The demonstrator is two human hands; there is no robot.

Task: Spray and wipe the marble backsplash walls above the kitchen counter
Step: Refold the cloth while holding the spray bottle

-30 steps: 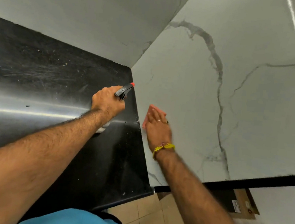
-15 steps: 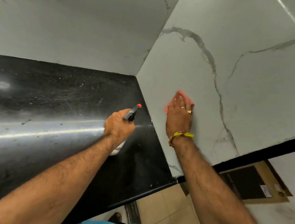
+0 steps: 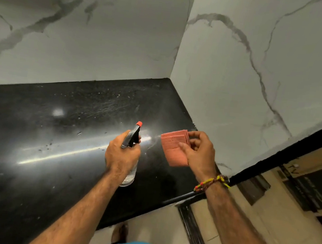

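- Left hand [image 3: 122, 155] is wrapped round the neck of the spray bottle [image 3: 131, 158], held upright over the black counter [image 3: 44, 138], orange nozzle tip aimed toward the right wall.
- A faint mist hangs between the nozzle and the pink cloth [image 3: 174, 148].
- Right hand [image 3: 198, 154] pinches that folded cloth by its right edge, thumb and fingers curled on it, above the counter's right edge, off the marble.
- The two hands sit close, side by side, not touching.
- Marble backsplash walls [image 3: 241, 80] meet at the counter's far right corner, grey veins running across both.
- A yellow braided band [image 3: 212, 183] circles the right wrist.
- Speckles and streaks show on the counter near its back edge.
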